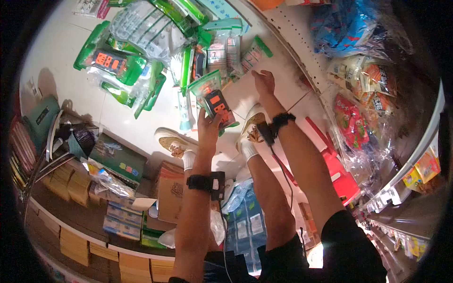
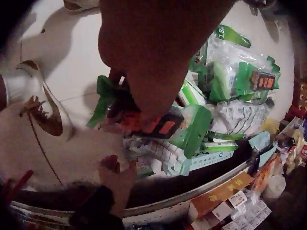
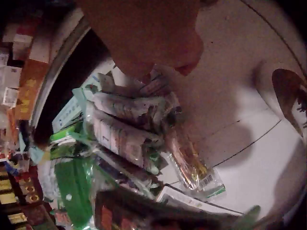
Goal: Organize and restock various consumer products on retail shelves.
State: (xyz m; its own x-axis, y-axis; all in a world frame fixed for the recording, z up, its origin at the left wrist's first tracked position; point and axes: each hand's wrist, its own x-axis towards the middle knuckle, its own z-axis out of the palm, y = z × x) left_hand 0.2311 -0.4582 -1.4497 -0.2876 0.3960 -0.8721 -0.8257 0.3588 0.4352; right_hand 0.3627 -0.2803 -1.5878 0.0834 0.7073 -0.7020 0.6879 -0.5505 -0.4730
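Note:
My left hand (image 1: pixel 208 126) grips the lower end of a clear plastic packet (image 1: pixel 218 101) with green ends and a black inside marked in orange. In the left wrist view the back of that hand (image 2: pixel 153 91) hides much of the packet (image 2: pixel 168 127). My right hand (image 1: pixel 265 84) holds nothing, its fingers loosely bent, just beside a small green-edged packet (image 1: pixel 253 55). In the right wrist view its fingertips come close over several printed packets (image 3: pixel 124 110). A slim clear packet (image 3: pixel 189 160) lies on the floor near them.
Another green-edged packet (image 1: pixel 108 61) and a large bundle in clear wrap (image 1: pixel 146 33) lie on the tiled floor (image 1: pixel 56 37). Bagged goods (image 1: pixel 351 120) fill the shelf on the right, near a red plastic stool-like item (image 1: pixel 337 174). Lower left, shelves hold stacked paper (image 1: pixel 73 245).

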